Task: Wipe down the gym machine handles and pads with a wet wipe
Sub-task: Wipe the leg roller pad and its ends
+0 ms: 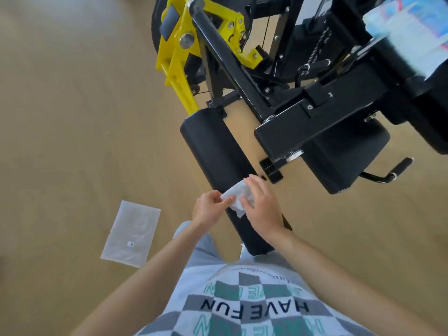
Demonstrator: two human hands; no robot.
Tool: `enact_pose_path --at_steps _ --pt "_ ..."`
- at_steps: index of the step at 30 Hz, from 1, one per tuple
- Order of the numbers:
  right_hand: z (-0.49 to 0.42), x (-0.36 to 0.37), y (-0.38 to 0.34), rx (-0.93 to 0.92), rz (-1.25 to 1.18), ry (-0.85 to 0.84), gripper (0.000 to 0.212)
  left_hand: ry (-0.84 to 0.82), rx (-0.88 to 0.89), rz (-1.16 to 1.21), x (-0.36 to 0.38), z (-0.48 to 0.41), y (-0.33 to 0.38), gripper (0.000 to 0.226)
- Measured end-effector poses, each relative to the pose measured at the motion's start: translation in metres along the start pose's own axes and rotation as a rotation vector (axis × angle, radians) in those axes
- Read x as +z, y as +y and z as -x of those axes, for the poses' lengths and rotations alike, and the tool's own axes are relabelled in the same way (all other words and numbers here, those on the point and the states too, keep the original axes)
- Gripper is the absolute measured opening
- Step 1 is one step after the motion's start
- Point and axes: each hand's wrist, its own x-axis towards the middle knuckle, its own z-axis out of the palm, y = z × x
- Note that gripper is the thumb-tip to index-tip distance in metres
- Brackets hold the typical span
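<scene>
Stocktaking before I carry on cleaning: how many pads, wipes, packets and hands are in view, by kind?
Black pads: 2, the roller pad and the seat pad
Wipes out: 1, the wet wipe on the roller pad
Packets: 2, the clear bag on the floor and the blue-and-white pack up on the machine
Hands: 2, the left hand and the right hand
Total: 7

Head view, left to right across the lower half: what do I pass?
In order: plastic bag → left hand → wipe → right hand → handle.
</scene>
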Motion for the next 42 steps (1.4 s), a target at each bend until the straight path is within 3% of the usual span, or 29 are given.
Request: enact_pose_path --at_steps 2,6,9,12,15,20,25,30,37,42 --pt "0.011 0.017 0.004 -0.025 0.114 -0.054 0.057 -0.029 0.020 -0.056 -0.007 -0.005 0.002 0.059" --pt "0.015 0.041 0.004 0.050 0.280 -0.039 0.060 -0.041 0.137 -0.199 -0.036 -0.021 0.011 0.026" --pt "0.009 0.051 -0.014 0.193 0.377 -0.012 0.059 0.077 0.299 -0.303 -0.072 -0.048 0.024 0.012" --pt "0.002 0.058 -0.036 0.365 0.491 -0.021 0.060 0.181 0.578 -0.428 -0.107 -0.087 0.038 0.007" --pt "-0.006 0.067 -0.057 0.536 0.528 -0.024 0.068 0.226 0.886 -0.540 -0.131 -0.125 0.050 0.025" --pt "-0.032 0.082 -0.081 0.694 0.478 0.067 0.063 0.037 1.072 -0.790 -0.142 -0.162 0.057 0.054" --pt "-0.065 0.091 -0.095 0.672 0.438 0.125 0.059 -0.021 1.087 -0.820 -0.143 -0.166 0.049 0.057" --pt "-0.041 0.086 -0.083 0.655 0.456 0.145 0.056 -0.026 1.084 -0.821 -0.145 -0.164 0.053 0.055" --pt "0.026 0.078 -0.060 0.813 0.405 0.259 0.059 -0.024 1.029 -0.842 -0.140 -0.160 0.058 0.055" --pt "0.064 0.075 -0.043 0.914 0.299 0.466 0.070 0.007 0.959 -0.838 -0.134 -0.150 0.061 0.054"
